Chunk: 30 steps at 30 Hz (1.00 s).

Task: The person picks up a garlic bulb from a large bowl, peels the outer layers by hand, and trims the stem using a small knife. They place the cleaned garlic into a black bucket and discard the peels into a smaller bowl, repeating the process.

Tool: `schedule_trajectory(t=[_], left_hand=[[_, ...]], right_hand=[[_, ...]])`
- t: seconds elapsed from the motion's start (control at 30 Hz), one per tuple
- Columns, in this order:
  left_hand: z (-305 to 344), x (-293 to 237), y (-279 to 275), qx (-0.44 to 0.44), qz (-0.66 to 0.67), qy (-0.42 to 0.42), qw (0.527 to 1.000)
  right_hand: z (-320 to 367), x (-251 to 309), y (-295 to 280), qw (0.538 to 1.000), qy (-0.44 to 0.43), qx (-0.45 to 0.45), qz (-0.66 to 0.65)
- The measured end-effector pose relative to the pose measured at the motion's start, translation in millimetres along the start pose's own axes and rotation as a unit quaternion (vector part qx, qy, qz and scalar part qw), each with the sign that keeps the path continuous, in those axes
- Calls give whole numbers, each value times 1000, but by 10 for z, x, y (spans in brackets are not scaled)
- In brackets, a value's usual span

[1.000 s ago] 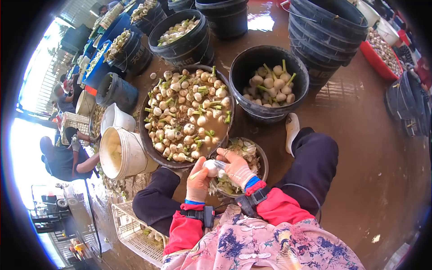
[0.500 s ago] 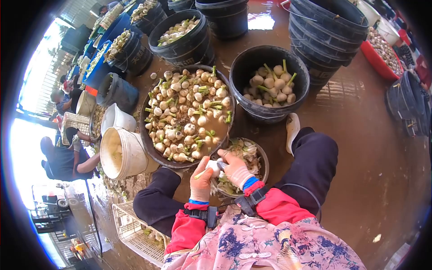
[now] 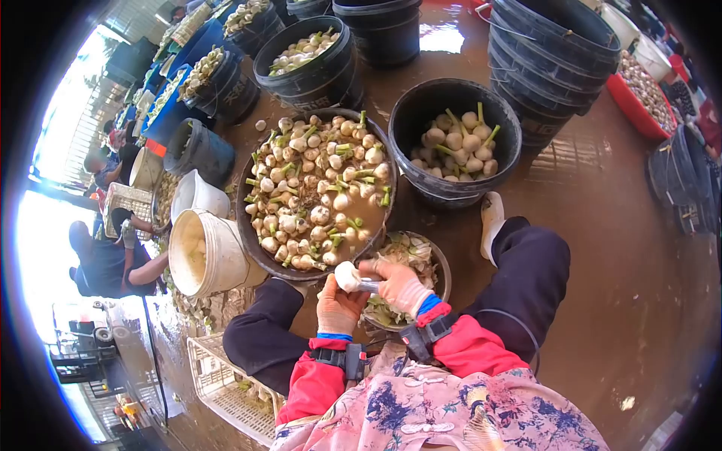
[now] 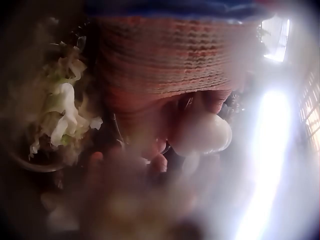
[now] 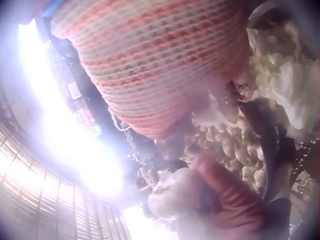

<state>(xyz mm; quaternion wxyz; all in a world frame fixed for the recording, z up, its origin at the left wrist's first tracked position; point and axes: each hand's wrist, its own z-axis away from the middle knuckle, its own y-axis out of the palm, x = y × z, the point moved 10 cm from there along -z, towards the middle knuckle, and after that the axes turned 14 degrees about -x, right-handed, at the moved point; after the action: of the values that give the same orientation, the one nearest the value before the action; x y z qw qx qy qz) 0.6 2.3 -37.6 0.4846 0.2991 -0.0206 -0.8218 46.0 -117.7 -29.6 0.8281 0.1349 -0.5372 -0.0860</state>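
Note:
In the head view my left hand [image 3: 338, 308], in an orange-and-white knit glove, holds a white garlic bulb [image 3: 347, 276] up at its fingertips. My gloved right hand [image 3: 398, 286] grips a small knife [image 3: 368, 286]; its short grey metal part lies against the bulb's lower right side. The left wrist view has the pale bulb [image 4: 205, 134] under the knit cuff, much of it blurred. A thumb presses close by the bulb [image 5: 172, 194] in the right wrist view. Below the hands sits a bowl [image 3: 445, 289] of peeled skins and leaf scraps.
A wide dark tub [image 3: 242, 218] of untrimmed garlic stands just ahead, beside a black bucket [image 3: 451, 197] of cleaned bulbs. White buckets [image 3: 207, 252] and a cream plastic crate [image 3: 226, 398] are at the left. Stacked black buckets [image 3: 545, 83] rise behind on the wet brown floor.
The bulb has been turned and raised slightly; its green stem, which stuck out over the left fingers, no longer shows. The knife has swung to lie flatter below the bulb.

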Motion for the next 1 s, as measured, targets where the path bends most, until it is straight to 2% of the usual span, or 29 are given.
schedule_trajectory(t=[0.03,0.07,0.1,0.17,0.2,0.23,0.3,0.33,0.37,0.43,0.47,0.5,0.57,0.63,0.67,0.7,0.73,0.77,0.83,0.87,0.93,0.97,1.0], left_hand=[[-28,3,-38,0,-1,-1,1000],[-29,45,-51,25,-44,-18,999],[-32,98,-53,49,-88,-35,994],[-32,114,26,81,-85,-43,992],[-55,78,65,61,-56,-43,996],[-94,34,102,41,-26,-42,998],[-336,-10,178,-8,-54,-34,998],[-454,-19,311,-11,-57,-28,998],[-551,-20,490,-15,-59,-24,998],[-599,-41,1080,82,-80,16,993],[-523,11,1371,148,-118,-22,982],[-354,34,1741,232,-148,-5,961],[-85,125,2183,365,-139,-51,919],[-228,96,2240,357,-211,-15,910],[-478,74,2133,292,-302,35,907],[-738,14,1995,222,-388,86,890],[-1064,-58,1906,246,-528,247,774],[-1374,-49,1770,253,-637,394,612],[-1819,4,1411,171,-763,434,448],[-1844,-1,1371,175,-762,432,450],[-2021,144,1144,167,-877,329,309],[-2075,166,1158,174,-876,326,309],[-2196,179,1035,150,-919,271,243]], right_hand=[[58,102,-24,989,-21,-18,145],[34,-15,-53,991,24,-8,129],[-5,-72,-91,991,24,-9,129],[-84,26,-424,986,-45,-150,57],[-123,-179,-543,978,69,-178,-83],[-164,-227,-564,978,70,-178,-84],[-215,-465,-632,958,129,-209,-146],[-209,-545,-574,961,155,-190,-127],[-209,-576,-553,966,143,-193,-100],[-236,-672,-529,969,142,-186,-81],[-244,-670,-521,968,143,-188,-79],[-245,-640,-559,962,149,-213,-88],[-332,-706,-678,954,135,-259,-70],[-331,-540,-730,945,137,-283,-88],[-439,-858,-710,922,140,-281,-228],[-348,-534,-771,943,142,-296,-54],[-373,-537,-751,942,171,-284,-52],[-380,-617,-720,940,200,-271,-51],[-431,-888,-690,942,193,-263,-76],[-482,-972,-669,944,184,-252,-104],[-513,-960,-687,937,192,-263,-127],[-501,-964,-683,930,200,-267,-153],[-508,-958,-675,922,212,-268,-184]])
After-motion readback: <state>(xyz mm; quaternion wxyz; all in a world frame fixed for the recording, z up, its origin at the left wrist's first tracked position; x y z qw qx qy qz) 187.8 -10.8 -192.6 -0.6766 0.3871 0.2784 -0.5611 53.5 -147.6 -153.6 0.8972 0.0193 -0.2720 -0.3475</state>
